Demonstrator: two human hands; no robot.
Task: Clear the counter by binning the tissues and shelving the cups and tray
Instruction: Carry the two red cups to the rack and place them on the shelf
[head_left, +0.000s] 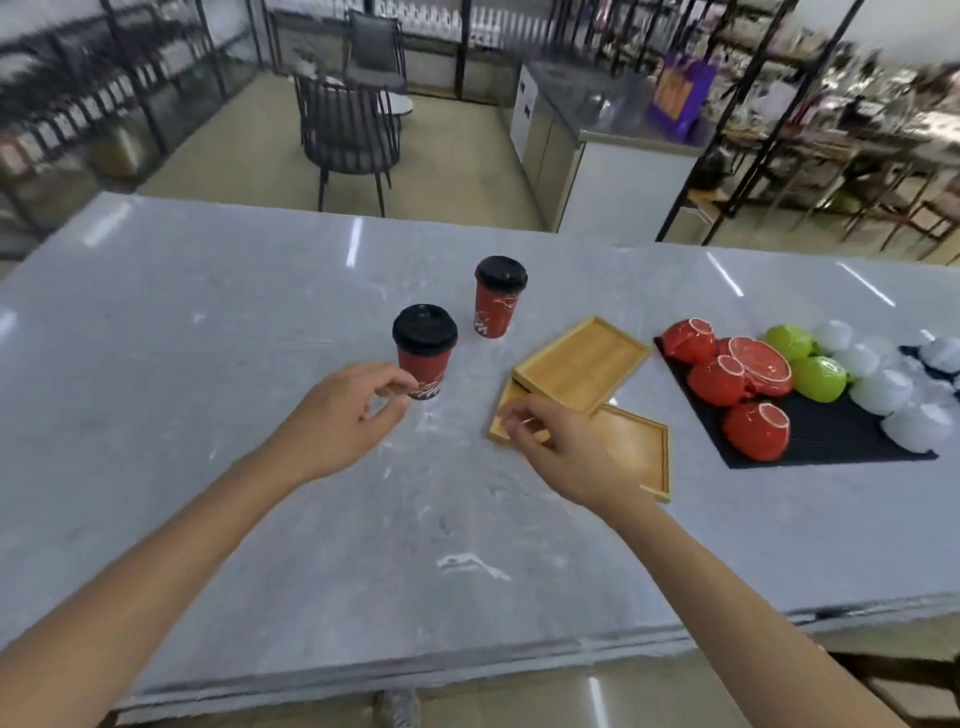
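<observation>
Over the tabletop (208, 322) our empty, loosely curled hands split: left hand (348, 410) nears a cup (423, 351), right hand (556, 441) the trays (582, 364).

Left hand (358, 410) hovers loosely curled beside the near cup (423, 351), holding nothing. Right hand (556, 441) hangs over the lower tray (634, 447); far cup (496, 296) stands behind.

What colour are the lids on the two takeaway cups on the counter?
Black, on both the nearer cup and the farther cup; the cup bodies are red with white markings. Head view, the only one.
</observation>
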